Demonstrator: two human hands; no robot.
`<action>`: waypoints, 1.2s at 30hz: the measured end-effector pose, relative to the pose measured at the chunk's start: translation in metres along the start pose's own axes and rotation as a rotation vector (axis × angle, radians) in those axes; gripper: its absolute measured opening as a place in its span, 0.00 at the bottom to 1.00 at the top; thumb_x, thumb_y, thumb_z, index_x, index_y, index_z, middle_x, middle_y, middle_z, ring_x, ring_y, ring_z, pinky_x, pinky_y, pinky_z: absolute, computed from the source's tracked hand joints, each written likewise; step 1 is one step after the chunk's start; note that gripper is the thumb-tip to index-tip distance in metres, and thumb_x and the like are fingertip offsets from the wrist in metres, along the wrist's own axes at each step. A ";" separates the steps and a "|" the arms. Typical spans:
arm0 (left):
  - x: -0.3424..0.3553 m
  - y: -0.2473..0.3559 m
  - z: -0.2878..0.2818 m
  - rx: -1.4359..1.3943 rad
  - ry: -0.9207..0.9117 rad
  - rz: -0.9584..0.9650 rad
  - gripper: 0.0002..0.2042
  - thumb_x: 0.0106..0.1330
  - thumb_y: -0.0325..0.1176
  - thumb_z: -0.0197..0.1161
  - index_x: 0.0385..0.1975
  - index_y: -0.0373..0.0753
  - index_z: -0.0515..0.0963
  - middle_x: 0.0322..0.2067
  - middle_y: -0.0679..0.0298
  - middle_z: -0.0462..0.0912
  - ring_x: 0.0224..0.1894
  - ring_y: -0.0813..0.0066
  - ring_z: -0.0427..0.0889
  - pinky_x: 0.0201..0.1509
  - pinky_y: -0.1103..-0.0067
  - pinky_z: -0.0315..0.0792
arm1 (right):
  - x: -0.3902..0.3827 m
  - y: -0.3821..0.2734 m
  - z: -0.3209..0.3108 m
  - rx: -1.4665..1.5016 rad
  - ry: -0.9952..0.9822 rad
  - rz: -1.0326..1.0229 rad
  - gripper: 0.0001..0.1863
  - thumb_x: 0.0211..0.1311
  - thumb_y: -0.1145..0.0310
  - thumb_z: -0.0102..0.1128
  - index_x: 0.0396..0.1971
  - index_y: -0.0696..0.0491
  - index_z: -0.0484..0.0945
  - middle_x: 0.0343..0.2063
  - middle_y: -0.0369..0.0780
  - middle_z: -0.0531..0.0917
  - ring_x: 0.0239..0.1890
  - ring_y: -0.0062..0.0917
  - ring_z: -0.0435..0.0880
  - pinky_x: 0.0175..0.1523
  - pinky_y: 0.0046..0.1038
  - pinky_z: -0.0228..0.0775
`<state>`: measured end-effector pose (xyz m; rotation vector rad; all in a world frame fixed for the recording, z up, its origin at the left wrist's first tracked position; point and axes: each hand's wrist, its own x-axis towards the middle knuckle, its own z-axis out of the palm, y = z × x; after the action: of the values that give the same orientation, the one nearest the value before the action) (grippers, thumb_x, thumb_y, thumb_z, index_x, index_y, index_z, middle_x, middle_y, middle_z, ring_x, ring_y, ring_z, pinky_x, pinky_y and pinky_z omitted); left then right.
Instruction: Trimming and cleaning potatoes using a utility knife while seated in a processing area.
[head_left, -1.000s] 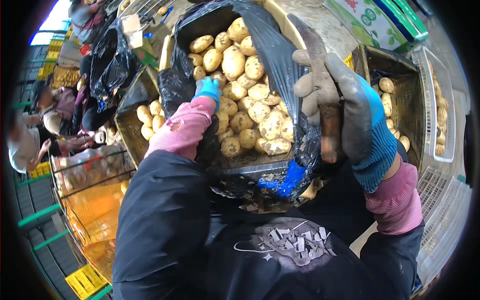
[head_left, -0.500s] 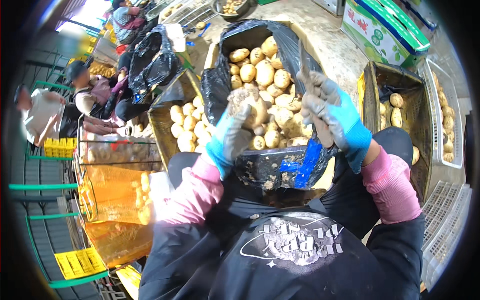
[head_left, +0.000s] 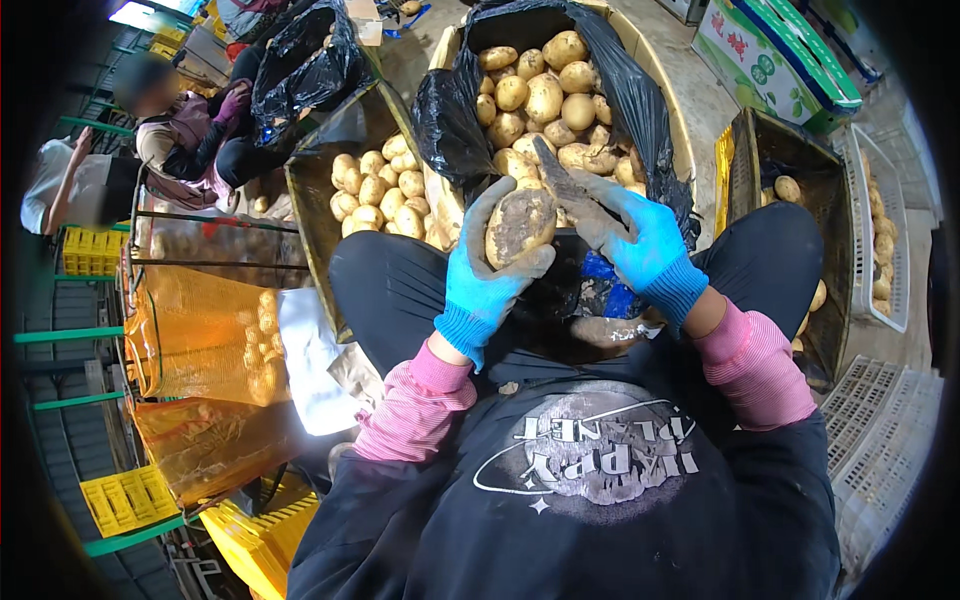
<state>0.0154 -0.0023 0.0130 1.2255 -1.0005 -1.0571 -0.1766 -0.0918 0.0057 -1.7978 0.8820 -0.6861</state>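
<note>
In my left hand (head_left: 492, 262), a potato (head_left: 521, 228) lies with its mud-caked side facing up, my gloved fingers curled around it. My right hand (head_left: 625, 238) grips a flat, narrow, mud-coated tool (head_left: 557, 172); its tip points up and left, close above the potato. Whether the tool is a knife or a scraper I cannot make out. Both gloves are light blue with grey, soiled palms. Just beyond my hands stands a carton (head_left: 684, 118) lined with a black plastic bag (head_left: 640, 92), with many loose potatoes (head_left: 545, 98) inside.
To the left is a dark crate (head_left: 312, 205) of potatoes. Another dark crate (head_left: 742, 165) and a white plastic basket (head_left: 897, 312) with potatoes stand on the right. A green-and-white box (head_left: 745, 55) is behind them. Orange mesh sacks (head_left: 190, 335) and a seated co-worker (head_left: 165, 150) are at left.
Both hands have come nearer to my body and closer together. The potato's muddy side now faces up, and the tool has swung toward it. My view has shifted too.
</note>
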 end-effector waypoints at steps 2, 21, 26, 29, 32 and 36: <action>-0.001 -0.012 -0.006 0.091 0.031 0.033 0.40 0.52 0.30 0.77 0.66 0.35 0.64 0.58 0.60 0.73 0.59 0.72 0.74 0.64 0.75 0.69 | 0.000 -0.001 0.006 -0.048 0.031 -0.032 0.26 0.64 0.67 0.61 0.61 0.59 0.72 0.53 0.49 0.81 0.55 0.33 0.80 0.61 0.30 0.70; 0.000 -0.047 -0.024 0.746 0.118 0.163 0.35 0.47 0.37 0.76 0.59 0.41 0.71 0.51 0.51 0.79 0.54 0.51 0.78 0.58 0.66 0.73 | 0.002 0.001 0.031 -0.869 -0.002 -0.297 0.34 0.56 0.60 0.63 0.65 0.46 0.69 0.30 0.39 0.76 0.32 0.32 0.80 0.33 0.35 0.74; 0.001 -0.049 -0.029 0.727 0.084 0.174 0.35 0.47 0.37 0.76 0.59 0.41 0.72 0.51 0.51 0.79 0.54 0.51 0.78 0.57 0.66 0.73 | -0.015 -0.006 0.040 -0.784 -0.202 -0.338 0.33 0.55 0.63 0.63 0.64 0.45 0.70 0.30 0.39 0.76 0.30 0.32 0.80 0.32 0.34 0.74; 0.005 -0.038 -0.021 0.728 0.106 0.134 0.35 0.47 0.37 0.76 0.59 0.40 0.72 0.48 0.51 0.80 0.51 0.51 0.78 0.56 0.66 0.74 | 0.004 0.007 0.029 -0.908 -0.040 -0.210 0.38 0.54 0.60 0.64 0.67 0.45 0.65 0.31 0.39 0.76 0.33 0.33 0.81 0.34 0.37 0.74; -0.001 -0.047 -0.024 0.651 0.105 0.144 0.35 0.47 0.36 0.76 0.59 0.41 0.72 0.48 0.51 0.80 0.51 0.51 0.78 0.56 0.66 0.73 | -0.010 -0.001 0.036 -0.847 -0.101 -0.260 0.33 0.55 0.62 0.63 0.64 0.45 0.69 0.30 0.39 0.76 0.32 0.33 0.81 0.34 0.37 0.74; -0.005 -0.041 -0.023 0.672 0.058 0.085 0.35 0.46 0.34 0.77 0.58 0.39 0.73 0.49 0.53 0.80 0.52 0.54 0.79 0.57 0.68 0.73 | -0.002 0.013 0.023 -0.844 -0.085 -0.277 0.30 0.55 0.64 0.62 0.61 0.46 0.73 0.31 0.41 0.78 0.32 0.35 0.82 0.34 0.35 0.76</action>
<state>0.0329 0.0062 -0.0300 1.7177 -1.4082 -0.6220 -0.1627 -0.0816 -0.0146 -2.7162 0.9467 -0.4162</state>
